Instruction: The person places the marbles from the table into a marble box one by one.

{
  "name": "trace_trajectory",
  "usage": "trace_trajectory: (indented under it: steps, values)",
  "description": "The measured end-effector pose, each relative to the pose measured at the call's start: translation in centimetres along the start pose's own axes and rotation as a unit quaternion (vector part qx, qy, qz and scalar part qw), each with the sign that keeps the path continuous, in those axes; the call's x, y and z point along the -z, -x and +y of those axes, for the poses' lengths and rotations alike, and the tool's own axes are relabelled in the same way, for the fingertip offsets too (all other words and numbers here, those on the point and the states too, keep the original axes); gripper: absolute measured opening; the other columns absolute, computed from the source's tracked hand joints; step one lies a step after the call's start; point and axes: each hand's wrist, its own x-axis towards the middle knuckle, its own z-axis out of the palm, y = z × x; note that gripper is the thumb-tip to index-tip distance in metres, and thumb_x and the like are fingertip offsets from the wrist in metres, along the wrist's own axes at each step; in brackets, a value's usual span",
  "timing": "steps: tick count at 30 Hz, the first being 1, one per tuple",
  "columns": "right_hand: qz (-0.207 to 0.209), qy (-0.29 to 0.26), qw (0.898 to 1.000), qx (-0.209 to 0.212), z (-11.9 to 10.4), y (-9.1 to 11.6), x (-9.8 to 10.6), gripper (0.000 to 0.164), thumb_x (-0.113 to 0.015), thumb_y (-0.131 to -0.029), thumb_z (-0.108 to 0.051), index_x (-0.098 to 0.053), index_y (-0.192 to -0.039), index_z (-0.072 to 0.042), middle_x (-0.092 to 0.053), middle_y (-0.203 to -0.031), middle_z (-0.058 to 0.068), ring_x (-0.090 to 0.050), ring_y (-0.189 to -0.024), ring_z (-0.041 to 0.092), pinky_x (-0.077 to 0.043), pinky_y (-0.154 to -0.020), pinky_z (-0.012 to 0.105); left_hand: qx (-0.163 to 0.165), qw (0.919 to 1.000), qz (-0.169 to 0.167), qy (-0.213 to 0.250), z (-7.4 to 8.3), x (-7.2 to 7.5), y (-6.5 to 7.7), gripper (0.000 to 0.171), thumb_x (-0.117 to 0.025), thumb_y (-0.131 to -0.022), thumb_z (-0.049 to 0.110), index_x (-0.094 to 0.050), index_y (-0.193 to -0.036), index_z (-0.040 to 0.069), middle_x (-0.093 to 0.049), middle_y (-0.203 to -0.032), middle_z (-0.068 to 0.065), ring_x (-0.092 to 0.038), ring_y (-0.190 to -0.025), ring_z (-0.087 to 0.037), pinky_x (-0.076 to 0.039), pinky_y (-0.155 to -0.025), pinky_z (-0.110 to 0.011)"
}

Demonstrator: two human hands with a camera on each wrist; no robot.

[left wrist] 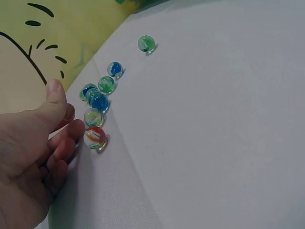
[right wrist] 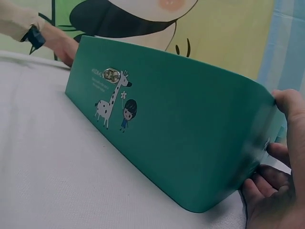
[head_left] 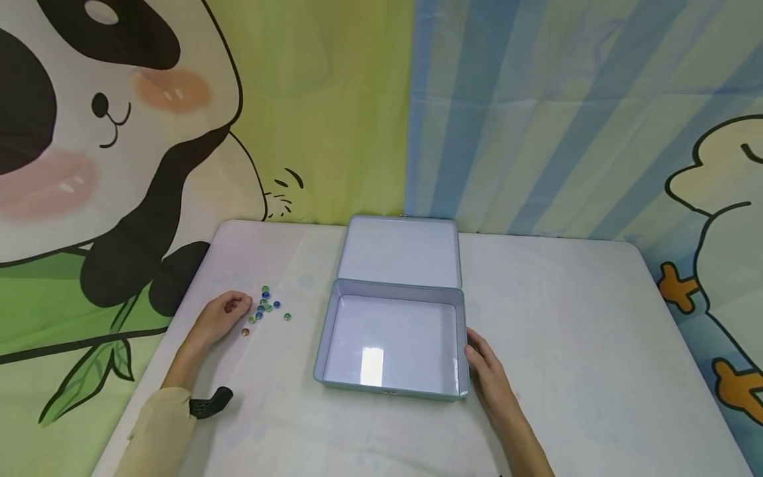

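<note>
Several glass marbles (head_left: 268, 307) in green, blue and orange-red swirls lie on the white cloth at the left. My left hand (head_left: 223, 316) is right beside them, fingers loosely bent, with nothing visibly held. In the left wrist view its fingertips are close to a red-and-white marble (left wrist: 95, 138); whether they touch is unclear. A green box (head_left: 391, 392) stands in the middle, hinged lid (head_left: 401, 252) laid back, its pale inside holding nothing. My right hand (head_left: 490, 371) holds the box's right side, thumb at the rim and fingers against the outer wall.
A white cloth (head_left: 596, 344) covers the table. One green marble (head_left: 287, 317) lies apart from the others, toward the box. The box's front has a metal clasp (right wrist: 111, 75) and a giraffe picture (right wrist: 109, 102). Printed curtains (head_left: 334, 119) hang behind the table.
</note>
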Motion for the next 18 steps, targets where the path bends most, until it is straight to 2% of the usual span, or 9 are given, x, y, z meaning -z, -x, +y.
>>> trace_trajectory:
  steps: [4,7,10,14,18]
  values:
    - [-0.002,-0.002,1.000,-0.001,0.0,0.0,0.1,0.056,-0.042,-0.103,-0.030,-0.026,-0.151,-0.006,-0.023,-0.159,0.014,-0.016,-0.149,0.029,-0.029,-0.097,-0.001,0.008,0.9999,-0.004,0.013,-0.1,0.0,-0.1,0.052,-0.049,-0.098,0.049,-0.059,-0.118,0.003,-0.060,-0.106,-0.015,-0.048,-0.093,-0.022,-0.038,-0.076,-0.029]
    - [0.001,-0.003,1.000,-0.001,0.0,0.0,0.2,0.056,-0.043,-0.103,-0.031,-0.026,-0.151,-0.007,-0.023,-0.160,0.014,-0.017,-0.149,0.029,-0.030,-0.096,-0.001,0.010,0.9995,-0.014,0.025,-0.1,0.4,-0.1,0.053,-0.051,-0.097,0.051,-0.060,-0.118,0.003,-0.061,-0.104,-0.010,-0.049,-0.091,-0.016,-0.041,-0.076,-0.025]
    - [-0.001,-0.009,1.000,0.002,0.1,-0.1,0.4,0.056,-0.042,-0.103,-0.030,-0.026,-0.151,-0.006,-0.023,-0.160,0.014,-0.017,-0.149,0.029,-0.031,-0.095,-0.001,0.012,0.9968,-0.017,0.077,-0.1,1.0,0.0,0.051,-0.053,-0.097,0.048,-0.058,-0.118,0.002,-0.065,-0.096,0.001,-0.054,-0.084,-0.006,-0.047,-0.073,-0.019]
    - [-0.006,-0.015,1.000,0.002,0.2,-0.2,0.2,0.057,-0.043,-0.103,-0.029,-0.025,-0.151,-0.006,-0.023,-0.159,0.014,-0.019,-0.148,0.028,-0.032,-0.096,0.000,0.019,0.9831,-0.005,0.182,0.4,1.9,0.5,0.038,-0.056,-0.097,0.038,-0.056,-0.113,0.004,-0.066,-0.084,0.014,-0.059,-0.077,0.003,-0.053,-0.069,-0.015]
    - [0.004,-0.014,1.000,0.000,0.2,-0.2,0.1,0.056,-0.044,-0.103,-0.030,-0.027,-0.150,-0.006,-0.026,-0.158,0.014,-0.020,-0.147,0.027,-0.032,-0.097,0.000,0.005,0.9733,-0.009,0.229,2.7,2.1,1.3,0.033,-0.058,-0.096,0.038,-0.056,-0.111,0.009,-0.066,-0.086,0.014,-0.060,-0.079,0.001,-0.053,-0.072,-0.014]
